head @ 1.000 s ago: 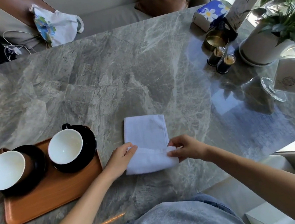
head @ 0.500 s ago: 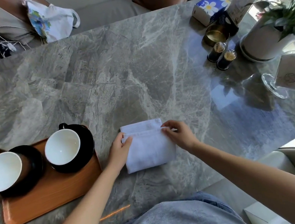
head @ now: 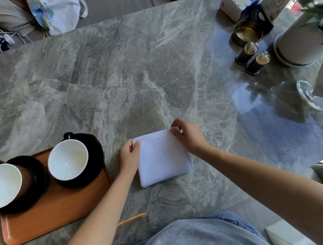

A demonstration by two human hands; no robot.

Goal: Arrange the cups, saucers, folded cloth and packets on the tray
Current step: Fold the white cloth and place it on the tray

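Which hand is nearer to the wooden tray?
Left. The left hand pinches the cloth at its far left corner, close beside the tray; the right hand pinches its far right corner, farther off.

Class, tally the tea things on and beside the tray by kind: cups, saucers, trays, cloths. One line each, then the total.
Cups: 2
Saucers: 2
Tray: 1
Cloth: 1
Total: 6

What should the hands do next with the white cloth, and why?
Probably lift the cloth onto the bare near part of the tray. It looks folded, the left hand and right hand pinch its far corners, and it lies on the table beside the tray, where both cups already sit.
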